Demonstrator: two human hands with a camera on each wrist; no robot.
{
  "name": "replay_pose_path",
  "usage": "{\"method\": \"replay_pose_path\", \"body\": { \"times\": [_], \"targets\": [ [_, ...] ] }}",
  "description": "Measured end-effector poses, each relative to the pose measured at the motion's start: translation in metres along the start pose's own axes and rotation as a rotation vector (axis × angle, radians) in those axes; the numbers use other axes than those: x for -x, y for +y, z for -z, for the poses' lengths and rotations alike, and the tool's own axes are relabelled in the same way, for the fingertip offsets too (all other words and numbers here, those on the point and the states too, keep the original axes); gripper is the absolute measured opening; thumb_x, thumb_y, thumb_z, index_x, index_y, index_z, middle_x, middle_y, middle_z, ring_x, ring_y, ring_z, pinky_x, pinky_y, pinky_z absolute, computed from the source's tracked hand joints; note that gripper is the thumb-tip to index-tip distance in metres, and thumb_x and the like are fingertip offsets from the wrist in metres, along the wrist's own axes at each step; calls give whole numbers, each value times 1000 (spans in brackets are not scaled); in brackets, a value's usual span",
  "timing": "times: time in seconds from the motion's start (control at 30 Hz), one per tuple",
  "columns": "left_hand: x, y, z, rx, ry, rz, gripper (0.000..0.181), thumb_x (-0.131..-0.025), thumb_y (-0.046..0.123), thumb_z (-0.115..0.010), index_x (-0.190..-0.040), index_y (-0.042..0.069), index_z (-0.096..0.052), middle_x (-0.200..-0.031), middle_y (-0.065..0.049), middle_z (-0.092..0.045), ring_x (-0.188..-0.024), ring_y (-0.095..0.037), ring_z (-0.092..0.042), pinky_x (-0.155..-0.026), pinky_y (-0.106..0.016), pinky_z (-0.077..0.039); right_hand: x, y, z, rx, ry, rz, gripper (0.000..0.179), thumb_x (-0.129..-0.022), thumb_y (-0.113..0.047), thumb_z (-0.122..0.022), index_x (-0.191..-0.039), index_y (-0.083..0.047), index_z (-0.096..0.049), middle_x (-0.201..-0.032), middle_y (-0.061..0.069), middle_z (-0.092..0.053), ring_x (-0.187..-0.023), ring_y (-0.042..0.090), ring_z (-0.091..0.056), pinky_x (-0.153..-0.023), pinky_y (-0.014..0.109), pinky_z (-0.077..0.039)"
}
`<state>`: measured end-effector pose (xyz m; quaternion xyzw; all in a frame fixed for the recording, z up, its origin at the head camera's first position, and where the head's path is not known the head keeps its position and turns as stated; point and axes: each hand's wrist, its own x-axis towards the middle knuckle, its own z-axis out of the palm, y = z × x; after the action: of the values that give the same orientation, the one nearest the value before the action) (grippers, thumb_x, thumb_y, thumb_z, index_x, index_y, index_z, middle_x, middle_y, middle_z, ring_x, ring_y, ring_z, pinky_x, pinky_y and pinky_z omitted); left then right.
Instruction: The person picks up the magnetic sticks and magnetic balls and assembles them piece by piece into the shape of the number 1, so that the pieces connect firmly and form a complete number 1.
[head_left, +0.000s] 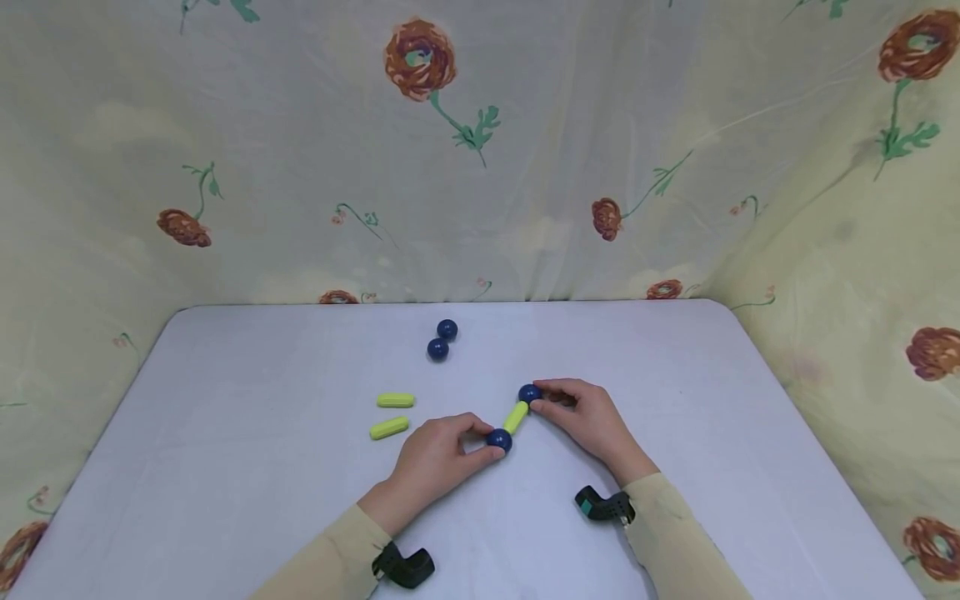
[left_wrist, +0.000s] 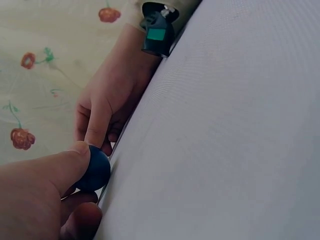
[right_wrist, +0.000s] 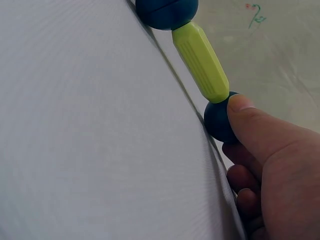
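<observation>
A yellow-green rod joins two dark blue balls, one at each end. My left hand pinches the nearer ball between thumb and fingers; the left wrist view shows this ball with the thumb on it. The farther ball is pinched by my right hand. In the right wrist view the rod runs between both balls, its lower end touching the ball under my right thumb. The rod slants away to the right over the white table.
Two loose yellow-green rods, a farther one and a nearer one, lie left of my left hand. Two more blue balls, one behind the other, sit farther back on the white table. A flowered cloth hangs behind.
</observation>
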<state>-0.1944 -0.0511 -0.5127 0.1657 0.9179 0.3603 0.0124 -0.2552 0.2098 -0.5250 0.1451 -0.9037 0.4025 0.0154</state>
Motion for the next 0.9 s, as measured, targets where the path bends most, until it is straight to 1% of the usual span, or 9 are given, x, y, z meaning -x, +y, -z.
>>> {"method": "replay_pose_path", "body": {
  "times": [0.37,0.67,0.9],
  "targets": [
    [0,1,1,-6,3,-14,32,-86,55,-71,-107,32,-72,-100,17,-68,-56,-4,-50,-51,-26,-41,-1,-1,1,14,-4,35,47,-88,-56,-67,-124,-25,-70,-109,-9,-68,-96,10,-62,-84,38,-51],
    [0,0,0,-9,3,-8,32,-85,56,-71,-106,32,-72,-100,17,-68,-57,-4,-50,-52,-26,-41,-1,-2,0,-11,-4,29,46,-87,-54,-70,-124,-26,-70,-114,-7,-67,-100,12,-62,-87,40,-51],
    [2,0,1,3,16,-21,32,-85,56,-71,-106,32,-72,-100,17,-69,-56,-3,-50,-51,-25,-41,-2,-3,0,-8,-9,33,45,-87,-53,-70,-123,-26,-70,-112,-7,-67,-98,11,-62,-86,40,-51]
  ]
}}
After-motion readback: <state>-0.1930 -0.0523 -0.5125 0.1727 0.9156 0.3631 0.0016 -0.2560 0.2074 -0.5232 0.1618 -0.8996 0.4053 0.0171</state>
